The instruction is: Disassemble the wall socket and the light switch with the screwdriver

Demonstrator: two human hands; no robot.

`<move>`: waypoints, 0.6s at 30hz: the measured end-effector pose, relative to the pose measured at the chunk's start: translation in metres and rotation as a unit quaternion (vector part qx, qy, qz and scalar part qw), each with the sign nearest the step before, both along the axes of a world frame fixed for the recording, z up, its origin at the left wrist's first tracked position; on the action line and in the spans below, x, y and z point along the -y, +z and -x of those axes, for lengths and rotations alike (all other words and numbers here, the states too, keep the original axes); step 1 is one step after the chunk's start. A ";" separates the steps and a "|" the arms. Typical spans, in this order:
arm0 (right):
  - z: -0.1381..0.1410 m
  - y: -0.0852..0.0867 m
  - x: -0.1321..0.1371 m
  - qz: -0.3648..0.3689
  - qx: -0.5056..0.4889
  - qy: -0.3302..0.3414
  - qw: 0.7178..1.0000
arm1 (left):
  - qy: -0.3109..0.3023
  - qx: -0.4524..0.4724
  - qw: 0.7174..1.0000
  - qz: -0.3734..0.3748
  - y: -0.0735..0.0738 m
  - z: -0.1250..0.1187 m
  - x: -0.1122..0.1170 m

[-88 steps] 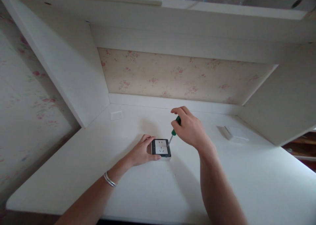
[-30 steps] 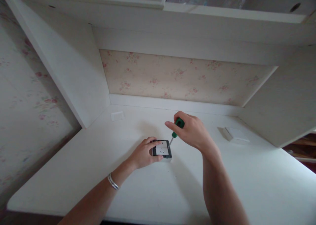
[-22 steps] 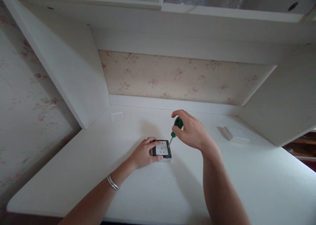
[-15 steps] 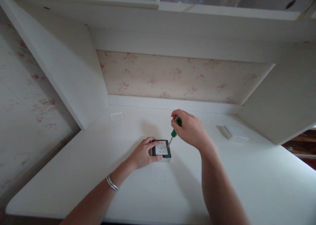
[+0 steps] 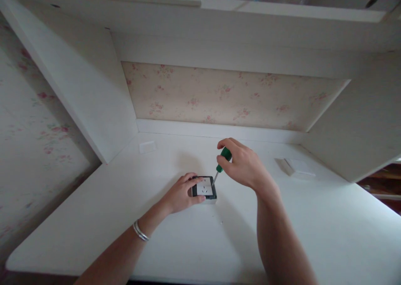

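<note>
A square wall socket (image 5: 205, 189) with a white face and dark frame lies on the white desk (image 5: 175, 243). My left hand (image 5: 181, 194) grips its left side, thumb along the near edge and fingers over the far edge. My right hand (image 5: 242, 165) is closed round the green handle of a screwdriver (image 5: 221, 163). The screwdriver tilts down to the left, and its metal tip rests at the socket's right edge.
A small white plate (image 5: 147, 147) lies at the back left of the desk. A white square cover (image 5: 297, 168) lies at the right. A tiny screw-like speck (image 5: 221, 223) sits in front of the socket. Shelf walls close in left, right and above.
My right hand's fingers have shifted round the screwdriver handle, as in turning it, while the tip stays at the socket's right edge. My left hand keeps its hold on the socket.
</note>
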State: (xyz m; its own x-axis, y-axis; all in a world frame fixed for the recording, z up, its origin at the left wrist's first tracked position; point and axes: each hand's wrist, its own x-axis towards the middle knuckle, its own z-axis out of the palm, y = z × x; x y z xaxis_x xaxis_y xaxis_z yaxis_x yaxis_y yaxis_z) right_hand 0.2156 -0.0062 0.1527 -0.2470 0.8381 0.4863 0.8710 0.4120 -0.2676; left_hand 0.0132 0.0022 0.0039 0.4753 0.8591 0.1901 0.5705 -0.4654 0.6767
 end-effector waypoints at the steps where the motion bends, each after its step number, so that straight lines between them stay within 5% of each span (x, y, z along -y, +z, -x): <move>1: 0.001 0.000 0.000 -0.003 0.001 -0.008 1.000 | 0.001 -0.002 1.000 -0.001 0.000 0.000 0.000; 18: 0.002 -0.003 -0.003 -0.017 0.007 -0.027 0.999 | -0.022 0.026 0.999 0.011 0.000 0.007 -0.005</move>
